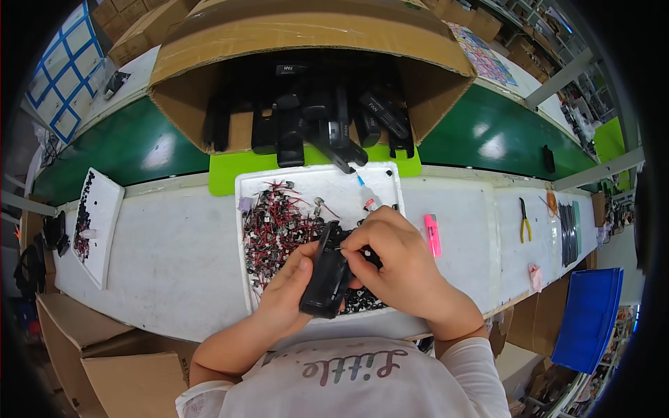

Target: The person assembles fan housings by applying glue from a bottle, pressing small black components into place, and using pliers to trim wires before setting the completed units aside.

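The left hand (286,284) is grasping an oblong black plastic housing (324,284) above a white foam tray (317,183); the right hand (390,254) is pinching a thin, indistinct piece (339,249) at the housing's far end.

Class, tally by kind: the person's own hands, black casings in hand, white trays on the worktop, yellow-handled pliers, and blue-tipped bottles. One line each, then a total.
Hands: 2 (left hand, right hand)
Black casing in hand: 1
White trays: 2 (middle tray, left-side tray)
Yellow-handled pliers: 1
Blue-tipped bottle: 1
Total: 7
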A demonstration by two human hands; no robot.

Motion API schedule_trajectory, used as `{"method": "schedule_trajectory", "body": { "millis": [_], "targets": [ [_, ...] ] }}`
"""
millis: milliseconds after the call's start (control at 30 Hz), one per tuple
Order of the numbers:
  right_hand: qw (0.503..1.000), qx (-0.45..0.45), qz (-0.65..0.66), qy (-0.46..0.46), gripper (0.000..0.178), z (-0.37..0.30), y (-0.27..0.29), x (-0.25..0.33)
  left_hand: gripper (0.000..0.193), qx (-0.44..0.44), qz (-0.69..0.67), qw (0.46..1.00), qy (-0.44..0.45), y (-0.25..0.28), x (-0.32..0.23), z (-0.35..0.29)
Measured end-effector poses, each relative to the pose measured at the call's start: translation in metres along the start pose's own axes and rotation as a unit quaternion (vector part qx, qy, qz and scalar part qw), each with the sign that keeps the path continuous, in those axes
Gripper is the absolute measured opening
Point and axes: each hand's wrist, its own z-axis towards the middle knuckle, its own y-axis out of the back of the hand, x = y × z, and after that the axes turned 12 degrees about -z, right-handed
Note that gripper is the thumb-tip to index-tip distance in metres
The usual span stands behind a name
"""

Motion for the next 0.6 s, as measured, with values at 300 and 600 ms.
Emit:
{"method": "schedule_trajectory", "body": {
  "millis": [300, 600],
  "targets": [
    [0.998, -0.031, -0.002, 0.052, 0.026, -0.003, 0.006, 0.000, 0.047, 0.057, -0.059, 0.996, 0.037, 0.002, -0.003, 0.001],
    [0.997, -0.044, 0.008, 0.059, 0.028, -0.003, 0.012, 0.003, 0.042, 0.097, -0.059, 0.993, 0.031, 0.007, -0.002, 0.001]
  ]
}}
